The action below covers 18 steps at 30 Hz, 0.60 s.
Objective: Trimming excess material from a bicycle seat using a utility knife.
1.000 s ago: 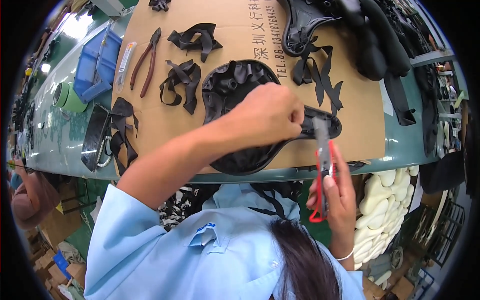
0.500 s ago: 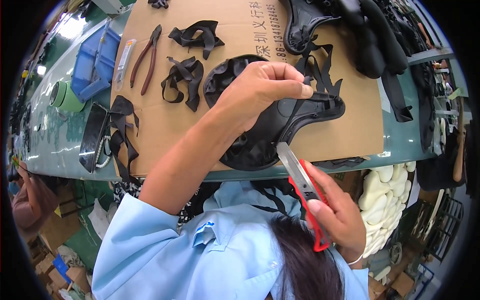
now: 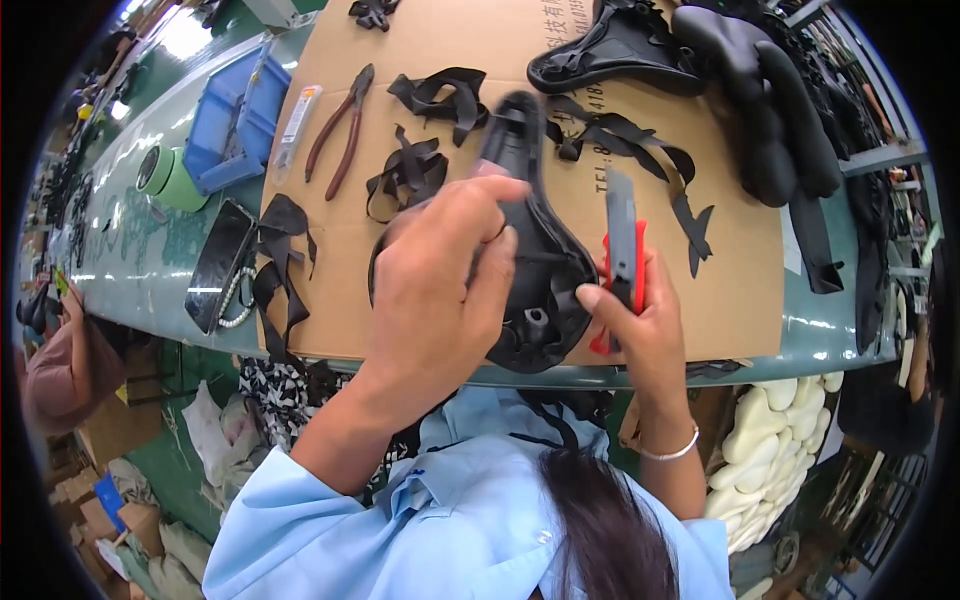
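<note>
A black bicycle saddle (image 3: 545, 270), underside up, lies on the cardboard sheet with its narrow nose pointing away from me. My left hand (image 3: 440, 265) is over the saddle's left part, fingers curled and thumb near the forefinger; what is between them is hidden, and the fingers are slightly blurred. In my right hand (image 3: 645, 320) is a red-handled utility knife (image 3: 622, 245), its wide blade pointing away from me, just right of the saddle. The right thumb lies close to the saddle's rim.
Black offcut strips (image 3: 650, 150) lie on the cardboard (image 3: 735, 280), more on the left. Also left are pliers (image 3: 345, 135), a clear plastic case (image 3: 296, 130), a phone (image 3: 222, 265), a blue bin (image 3: 235, 120) and a green roll (image 3: 172, 180). Further black saddles (image 3: 620, 60) are at the far right.
The saddle has turned so its nose, formerly pointing right, now points away. My left hand has come back toward me and left; the knife has risen from the saddle's near edge to its right side.
</note>
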### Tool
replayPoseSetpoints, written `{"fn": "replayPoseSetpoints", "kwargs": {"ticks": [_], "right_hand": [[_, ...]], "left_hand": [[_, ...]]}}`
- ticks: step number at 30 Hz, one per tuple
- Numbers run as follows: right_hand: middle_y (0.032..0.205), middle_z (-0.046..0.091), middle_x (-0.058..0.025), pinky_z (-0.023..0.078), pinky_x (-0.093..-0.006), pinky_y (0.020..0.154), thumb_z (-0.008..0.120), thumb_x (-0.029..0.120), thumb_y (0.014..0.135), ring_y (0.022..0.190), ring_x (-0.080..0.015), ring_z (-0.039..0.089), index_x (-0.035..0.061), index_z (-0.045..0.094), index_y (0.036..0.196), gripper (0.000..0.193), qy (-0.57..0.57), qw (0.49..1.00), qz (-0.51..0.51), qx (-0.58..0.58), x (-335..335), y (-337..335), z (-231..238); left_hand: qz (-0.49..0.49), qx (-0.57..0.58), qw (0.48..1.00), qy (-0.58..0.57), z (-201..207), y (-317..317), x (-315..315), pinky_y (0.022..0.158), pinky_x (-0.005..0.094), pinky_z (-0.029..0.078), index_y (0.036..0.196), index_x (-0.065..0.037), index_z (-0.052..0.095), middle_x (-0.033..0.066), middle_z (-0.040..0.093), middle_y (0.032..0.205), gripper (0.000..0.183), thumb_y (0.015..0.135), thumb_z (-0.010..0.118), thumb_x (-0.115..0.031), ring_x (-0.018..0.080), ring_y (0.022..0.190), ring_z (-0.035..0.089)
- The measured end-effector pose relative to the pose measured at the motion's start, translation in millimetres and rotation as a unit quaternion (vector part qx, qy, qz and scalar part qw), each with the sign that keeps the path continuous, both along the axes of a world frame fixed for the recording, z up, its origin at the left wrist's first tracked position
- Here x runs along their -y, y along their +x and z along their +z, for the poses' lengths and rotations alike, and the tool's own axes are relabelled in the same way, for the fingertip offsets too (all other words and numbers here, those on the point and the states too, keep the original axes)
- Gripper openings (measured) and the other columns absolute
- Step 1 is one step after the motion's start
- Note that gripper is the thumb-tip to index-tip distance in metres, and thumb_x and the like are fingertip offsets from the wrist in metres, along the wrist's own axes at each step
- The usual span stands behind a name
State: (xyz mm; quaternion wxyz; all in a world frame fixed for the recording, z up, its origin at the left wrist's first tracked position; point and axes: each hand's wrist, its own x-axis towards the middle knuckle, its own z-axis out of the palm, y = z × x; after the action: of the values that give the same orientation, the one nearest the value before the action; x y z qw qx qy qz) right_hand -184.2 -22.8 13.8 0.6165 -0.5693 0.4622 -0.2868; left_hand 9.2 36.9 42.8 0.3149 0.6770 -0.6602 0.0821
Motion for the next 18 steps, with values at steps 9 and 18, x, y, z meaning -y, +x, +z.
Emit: {"fn": "replayPoseSetpoints", "kwargs": {"ticks": [9, 18], "right_hand": [[0.097, 0.066, -0.0048, 0.046, -0.0214, 0.065, 0.066, 0.008, 0.086, 0.073, -0.0062, 0.055, 0.0001, 0.053, 0.12, 0.038, -0.04, 0.996, 0.028, -0.069, 3.4, -15.5, 27.1], [0.081, 0.061, -0.0095, 0.047, -0.0329, 0.057, 0.065, 0.001, 0.082, 0.062, -0.0235, 0.058, 0.0107, 0.051, 0.137, 0.057, -0.348, 0.873, 0.21, -0.269, -11.1, -34.5, 58.7]], "left_hand": [[0.032, -0.225, 0.965, 0.133, -29.2, -20.0, 6.7, 0.061, 0.0339, 0.041, 0.078, -0.003, 0.064, 0.0056, 0.058, 0.061, 0.021, 0.085, 0.068, -0.023, 0.0222, 0.062, 0.047], [-0.032, -0.325, 0.941, 0.089, -39.8, -21.8, -4.5, 0.071, 0.0338, 0.032, 0.07, -0.004, 0.062, 0.0033, 0.048, 0.067, 0.008, 0.072, 0.067, -0.011, 0.02, 0.073, 0.043]]}}
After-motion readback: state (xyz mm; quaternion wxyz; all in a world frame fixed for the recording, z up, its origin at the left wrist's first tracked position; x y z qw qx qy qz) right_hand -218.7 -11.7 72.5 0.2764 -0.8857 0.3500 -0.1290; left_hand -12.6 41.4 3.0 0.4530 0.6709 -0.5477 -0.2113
